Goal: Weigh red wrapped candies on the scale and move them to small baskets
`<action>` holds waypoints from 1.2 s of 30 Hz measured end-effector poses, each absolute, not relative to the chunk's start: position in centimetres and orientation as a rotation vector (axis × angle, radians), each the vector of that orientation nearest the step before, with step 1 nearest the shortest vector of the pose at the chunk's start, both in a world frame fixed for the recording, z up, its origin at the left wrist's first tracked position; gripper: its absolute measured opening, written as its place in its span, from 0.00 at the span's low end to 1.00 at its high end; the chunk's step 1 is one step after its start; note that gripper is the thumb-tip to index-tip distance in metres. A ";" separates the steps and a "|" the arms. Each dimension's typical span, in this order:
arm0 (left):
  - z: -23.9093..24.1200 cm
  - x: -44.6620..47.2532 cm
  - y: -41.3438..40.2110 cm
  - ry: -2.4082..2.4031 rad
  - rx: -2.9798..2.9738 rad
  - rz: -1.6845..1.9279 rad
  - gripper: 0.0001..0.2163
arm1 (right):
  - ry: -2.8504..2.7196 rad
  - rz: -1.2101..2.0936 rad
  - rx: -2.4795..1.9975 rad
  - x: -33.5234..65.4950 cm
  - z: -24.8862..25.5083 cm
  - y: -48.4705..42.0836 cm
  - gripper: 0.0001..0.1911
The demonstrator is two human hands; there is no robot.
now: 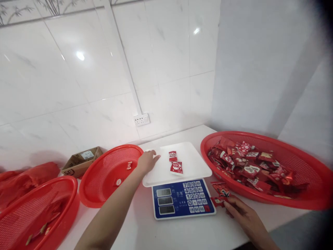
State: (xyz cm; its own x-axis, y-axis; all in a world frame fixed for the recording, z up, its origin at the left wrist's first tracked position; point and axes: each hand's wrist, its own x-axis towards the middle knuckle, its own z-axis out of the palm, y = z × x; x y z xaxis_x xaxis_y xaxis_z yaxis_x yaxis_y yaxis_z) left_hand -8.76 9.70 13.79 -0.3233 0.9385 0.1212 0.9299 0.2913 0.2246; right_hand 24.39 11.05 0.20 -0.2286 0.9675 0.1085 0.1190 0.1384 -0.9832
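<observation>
My left hand (147, 161) reaches over the left edge of the white weighing tray (192, 152), thumb apart from the fingers, and nothing shows in it. On the tray lie two small red-and-white snack packets, a smaller packet (172, 156) behind and a larger packet (177, 167) in front, touching or nearly so. At the right of the blue digital scale keypad (179, 205), my right hand (240, 212) pinches red snack packets (220, 191) with dark and white print. At least two seem to be there; the fingers partly cover them.
A large red basket (307, 149) heaped with red packets stands on the right. Left of the scale, another red basket (104, 163) holds a few small packets. Farther left are a cardboard box (78, 166), red mesh bags (31, 184) and a third red basket (70, 198).
</observation>
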 end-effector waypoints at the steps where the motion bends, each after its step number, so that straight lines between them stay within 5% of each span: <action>1: 13.6 -7.8 10.9 2.471 1.815 0.391 0.17 | -1.534 1.218 -1.100 24.4 0.3 11.1 0.15; 13: 11.9 -3.8 16.8 2.159 1.714 0.612 0.16 | -1.640 1.179 -1.020 24.7 -0.4 11.6 0.18; 24: 13.1 -6.5 11.3 1.578 1.479 0.974 0.17 | -1.559 1.145 -1.051 24.3 -0.5 11.3 0.16; 36: 15.2 -9.2 5.7 1.688 1.406 1.175 0.14 | -1.725 1.157 -1.069 25.0 -0.8 12.2 0.14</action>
State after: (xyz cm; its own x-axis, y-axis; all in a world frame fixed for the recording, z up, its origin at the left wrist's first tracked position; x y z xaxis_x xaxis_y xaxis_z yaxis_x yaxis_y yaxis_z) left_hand -9.20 5.73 15.23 -0.2237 0.9723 0.0673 0.4009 0.0289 0.9157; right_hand 24.96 12.25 -0.79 -0.3385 0.9291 0.1489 0.2146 0.2303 -0.9492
